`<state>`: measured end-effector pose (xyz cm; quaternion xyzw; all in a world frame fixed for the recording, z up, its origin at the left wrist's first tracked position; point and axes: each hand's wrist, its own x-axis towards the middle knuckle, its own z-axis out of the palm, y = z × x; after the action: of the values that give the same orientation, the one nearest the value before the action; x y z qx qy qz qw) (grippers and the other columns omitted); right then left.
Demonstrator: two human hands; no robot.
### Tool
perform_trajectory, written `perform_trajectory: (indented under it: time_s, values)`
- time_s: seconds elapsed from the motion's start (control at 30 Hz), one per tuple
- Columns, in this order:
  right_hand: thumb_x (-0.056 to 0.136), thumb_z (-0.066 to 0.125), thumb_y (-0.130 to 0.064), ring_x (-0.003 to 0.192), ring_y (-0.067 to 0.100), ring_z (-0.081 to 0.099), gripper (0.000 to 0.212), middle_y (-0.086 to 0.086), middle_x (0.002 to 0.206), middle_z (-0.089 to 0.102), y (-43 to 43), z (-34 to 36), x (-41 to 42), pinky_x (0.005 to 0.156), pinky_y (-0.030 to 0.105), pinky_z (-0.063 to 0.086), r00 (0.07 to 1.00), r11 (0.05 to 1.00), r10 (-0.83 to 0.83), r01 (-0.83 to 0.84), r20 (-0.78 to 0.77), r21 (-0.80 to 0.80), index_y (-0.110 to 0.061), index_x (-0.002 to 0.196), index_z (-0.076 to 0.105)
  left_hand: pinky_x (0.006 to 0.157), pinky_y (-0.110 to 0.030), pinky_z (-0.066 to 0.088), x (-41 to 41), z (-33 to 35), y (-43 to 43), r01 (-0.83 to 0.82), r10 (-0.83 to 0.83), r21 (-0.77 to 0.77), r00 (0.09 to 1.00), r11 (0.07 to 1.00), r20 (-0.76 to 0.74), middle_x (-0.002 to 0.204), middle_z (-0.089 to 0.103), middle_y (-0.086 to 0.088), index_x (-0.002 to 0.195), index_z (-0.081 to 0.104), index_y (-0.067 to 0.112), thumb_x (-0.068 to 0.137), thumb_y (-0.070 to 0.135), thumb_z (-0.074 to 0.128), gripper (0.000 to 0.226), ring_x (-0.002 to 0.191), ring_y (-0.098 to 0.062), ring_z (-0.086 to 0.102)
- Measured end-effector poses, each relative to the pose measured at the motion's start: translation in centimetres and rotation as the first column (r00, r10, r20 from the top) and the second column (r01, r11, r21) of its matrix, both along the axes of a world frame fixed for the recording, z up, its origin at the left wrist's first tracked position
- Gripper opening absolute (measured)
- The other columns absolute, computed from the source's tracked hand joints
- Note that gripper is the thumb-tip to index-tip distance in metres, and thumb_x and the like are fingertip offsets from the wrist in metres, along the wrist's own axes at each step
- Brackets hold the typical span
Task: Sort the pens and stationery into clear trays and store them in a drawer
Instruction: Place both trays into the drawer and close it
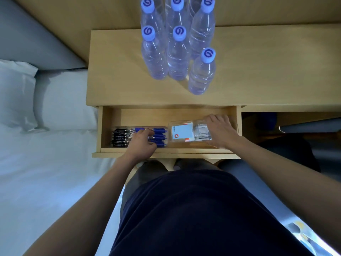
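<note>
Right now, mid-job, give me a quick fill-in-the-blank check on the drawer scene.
1. The drawer stands ___.
2. The left hand is on the left tray, which holds black and blue ___.
3. The right hand grips the stationery tray at its ___ end.
4. The bottles on top have ___ caps.

Missing words: open; pens; right; blue.

A wooden bedside table point(120, 80) carries capped water bottles point(178, 56) upright on top. Its open drawer point(147, 117) holds a tray of pens point(118, 128) beside a tray of stationery point(171, 125).
</note>
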<state>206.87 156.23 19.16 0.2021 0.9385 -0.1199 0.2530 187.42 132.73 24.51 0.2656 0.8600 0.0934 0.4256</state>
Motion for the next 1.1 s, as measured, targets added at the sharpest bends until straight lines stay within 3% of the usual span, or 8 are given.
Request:
perform_trajectory:
  time_s: [0.13,0.33,0.43,0.57,0.7,0.8,1.0,1.1]
  values:
    - [0.071,0.079,-0.039,0.128,0.032,0.041,0.090,0.009,0.138,0.043,-0.8,-1.2,0.1,0.110,0.053,0.029,0.997,0.999,-0.036,0.038,0.064,-0.036,-0.013,0.144,0.032,0.108,-0.045,0.041,0.7,0.0,-0.5,0.005,-0.005,-0.041,1.000,0.999,0.012,0.135,0.056,-0.010,0.135,0.056,0.014,0.085,0.025,0.062,0.052,0.128,-0.029,0.047]
    - [0.071,0.075,-0.032,0.137,0.034,0.031,0.096,0.010,0.145,0.035,-0.3,-1.5,0.0,0.118,0.055,0.017,0.990,0.975,-0.097,0.115,0.104,-0.188,-0.015,0.149,0.022,0.107,-0.045,0.042,1.3,-0.4,-1.8,0.015,-0.014,-0.064,1.000,0.998,0.011,0.132,0.057,-0.010,0.132,0.058,0.014,0.084,0.023,0.059,0.048,0.124,-0.029,0.049]
    - [0.081,0.069,-0.040,0.141,0.033,0.027,0.087,0.009,0.151,0.034,-0.1,-1.0,-0.2,0.119,0.055,0.014,0.989,0.959,-0.122,0.140,0.089,-0.246,-0.019,0.151,0.023,0.105,-0.042,0.042,1.6,-1.0,-2.3,0.034,-0.034,-0.082,0.999,0.996,-0.005,0.134,0.055,-0.009,0.133,0.056,0.015,0.085,0.022,0.061,0.049,0.125,-0.027,0.046]
    - [0.088,0.060,-0.051,0.140,0.032,0.033,0.076,0.005,0.154,0.036,-0.3,-0.7,-0.7,0.116,0.055,0.019,0.982,0.949,-0.163,0.183,0.098,-0.258,-0.024,0.151,0.029,0.106,-0.045,0.040,1.8,-1.4,-2.4,0.095,-0.100,-0.103,0.994,0.990,-0.041,0.135,0.055,-0.006,0.133,0.054,0.018,0.085,0.024,0.060,0.049,0.125,-0.026,0.047]
    - [0.090,0.058,-0.048,0.132,0.031,0.043,0.067,0.004,0.148,0.044,-0.2,0.0,-1.3,0.107,0.048,0.033,0.976,0.944,-0.138,0.181,0.166,-0.277,-0.023,0.148,0.035,0.113,-0.045,0.030,2.2,-1.8,-2.6,0.183,-0.194,-0.127,0.978,0.975,-0.081,0.137,0.054,-0.001,0.134,0.052,0.023,0.086,0.030,0.061,0.049,0.129,-0.023,0.045]
    - [0.090,0.055,-0.053,0.135,0.030,0.040,0.072,0.003,0.153,0.040,-0.6,0.2,-1.3,0.110,0.048,0.031,0.975,0.959,-0.113,0.157,0.189,-0.237,-0.022,0.150,0.031,0.115,-0.045,0.026,2.4,-2.1,-2.9,0.223,-0.236,-0.123,0.966,0.967,-0.106,0.138,0.053,0.000,0.136,0.050,0.026,0.086,0.034,0.063,0.052,0.132,-0.022,0.044]
    - [0.086,0.056,-0.062,0.148,0.026,0.021,0.088,0.005,0.159,0.027,-5.1,1.2,-0.8,0.122,0.056,0.006,0.999,0.969,-0.039,0.031,-0.029,-0.244,-0.018,0.154,0.021,0.113,-0.045,0.028,2.5,-2.7,-3.6,0.288,-0.301,-0.093,0.933,0.953,-0.195,0.137,0.053,0.003,0.133,0.050,0.028,0.087,0.035,0.065,0.049,0.132,-0.020,0.045]
    - [0.087,0.059,-0.046,0.149,0.027,0.019,0.081,0.008,0.159,0.026,-8.5,1.9,-1.1,0.124,0.053,0.005,0.997,0.974,0.036,-0.052,-0.074,-0.219,-0.015,0.153,0.024,0.113,-0.045,0.028,2.2,-2.7,-3.7,0.297,-0.309,-0.089,0.931,0.951,-0.194,0.137,0.053,0.003,0.133,0.050,0.028,0.087,0.031,0.064,0.048,0.131,-0.020,0.046]
